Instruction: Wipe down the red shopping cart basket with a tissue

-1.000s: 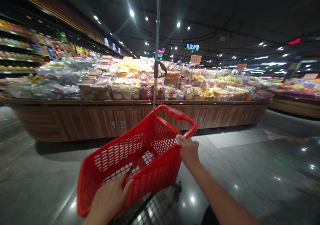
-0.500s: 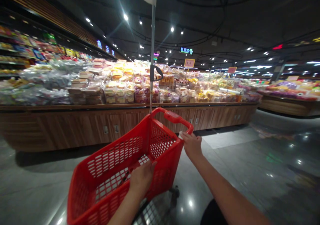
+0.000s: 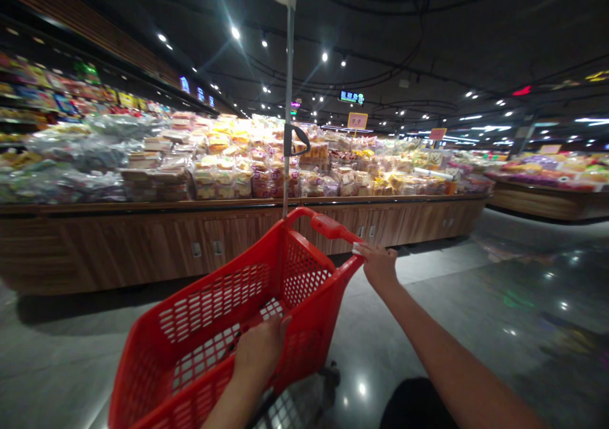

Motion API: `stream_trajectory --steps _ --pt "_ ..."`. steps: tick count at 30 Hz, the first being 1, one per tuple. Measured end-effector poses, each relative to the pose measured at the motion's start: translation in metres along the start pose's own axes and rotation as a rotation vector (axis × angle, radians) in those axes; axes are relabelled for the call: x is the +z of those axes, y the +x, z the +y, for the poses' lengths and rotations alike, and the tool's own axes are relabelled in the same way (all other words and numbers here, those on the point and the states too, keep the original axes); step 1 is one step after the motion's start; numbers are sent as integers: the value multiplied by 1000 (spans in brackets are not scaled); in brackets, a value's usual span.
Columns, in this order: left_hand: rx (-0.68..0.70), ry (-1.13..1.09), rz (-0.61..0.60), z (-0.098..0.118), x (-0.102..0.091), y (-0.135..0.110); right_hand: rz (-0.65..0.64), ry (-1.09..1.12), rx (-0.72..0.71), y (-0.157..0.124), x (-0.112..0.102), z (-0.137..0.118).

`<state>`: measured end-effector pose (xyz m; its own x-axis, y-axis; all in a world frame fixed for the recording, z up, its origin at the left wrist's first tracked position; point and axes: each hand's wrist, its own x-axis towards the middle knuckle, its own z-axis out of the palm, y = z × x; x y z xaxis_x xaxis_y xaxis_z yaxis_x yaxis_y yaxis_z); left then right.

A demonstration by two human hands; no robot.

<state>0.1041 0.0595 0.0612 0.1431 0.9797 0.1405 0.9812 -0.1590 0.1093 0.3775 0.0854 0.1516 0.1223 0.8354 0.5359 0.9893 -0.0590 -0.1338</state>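
A red plastic shopping cart (image 3: pixel 219 277) stands before me at an angle, its mesh basket visible inside. My left hand (image 3: pixel 259 348) is closed over the basket's near side rim; its fingertips are hidden inside. My right hand (image 3: pixel 380 265) is closed at the right end of the cart's handle (image 3: pixel 328 226). Between its fingers a small white tissue (image 3: pixel 356 248) shows, pressed against the red plastic; most of it is covered by the fingers. A pole (image 3: pixel 288 80) with a black loop grip rises behind the handle.
A long wooden display counter (image 3: pixel 124 245) stacked with bagged baked goods (image 3: pixel 223 169) runs behind the cart. Packed shelves (image 3: pixel 42 92) line the left. Another display island (image 3: pixel 547 197) stands at the right. Shiny grey floor (image 3: pixel 451 327) stretches to the right.
My right hand has slid right and slightly up with the tissue, from the handle's lower corner to its end. My left hand stays on the rim; the view has shifted slightly.
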Motion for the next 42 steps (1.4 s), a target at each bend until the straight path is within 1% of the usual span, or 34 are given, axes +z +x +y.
stream_trajectory --steps 2,5,7,9,11,13,15,18,20,22,24,26,28,32,34,36,39,42 --pt "2 7 1 -1 0 0 -12 10 -42 -6 4 -5" --pt "8 13 4 -3 0 -1 -69 35 -202 -24 15 -16" --pt "18 19 4 -6 0 -2 -94 36 -253 -27 15 -15" --pt "29 28 2 -8 0 -3 -81 22 -199 -21 7 -6" --pt "34 41 0 -9 -1 -4 -43 9 -96 -10 -3 4" --pt "36 51 -2 -10 -2 -4 -12 11 -31 -7 -8 8" --pt "33 57 -5 -11 -2 -4 -11 32 -59 -14 -5 2" --pt "31 58 -10 -13 -3 -4 -54 66 -220 -31 8 -10" --pt "34 58 -14 -16 -4 -4 -79 64 -275 -33 12 -11" --pt "37 58 -16 -18 -4 -5 -73 34 -234 -26 9 -2" --pt "39 60 -15 -20 -5 -6 -43 4 -149 -14 3 8" --pt "42 59 -13 -21 -5 -6 -8 -4 -90 -8 -2 13" --pt "49 55 -11 -22 -5 -5 1 10 -106 -13 -3 10" --pt "68 48 -8 -27 -5 -5 -55 68 -276 -35 3 -7" --pt "73 51 -5 -30 -4 -5 -73 83 -309 -36 1 -7" --pt "74 56 -2 -34 -4 -5 -68 71 -286 -28 -4 2" --pt "79 59 2 -37 -5 -4 -36 48 -193 -13 -13 19" --pt "93 57 -1 -42 -6 -4 -13 68 -139 -11 -14 26"
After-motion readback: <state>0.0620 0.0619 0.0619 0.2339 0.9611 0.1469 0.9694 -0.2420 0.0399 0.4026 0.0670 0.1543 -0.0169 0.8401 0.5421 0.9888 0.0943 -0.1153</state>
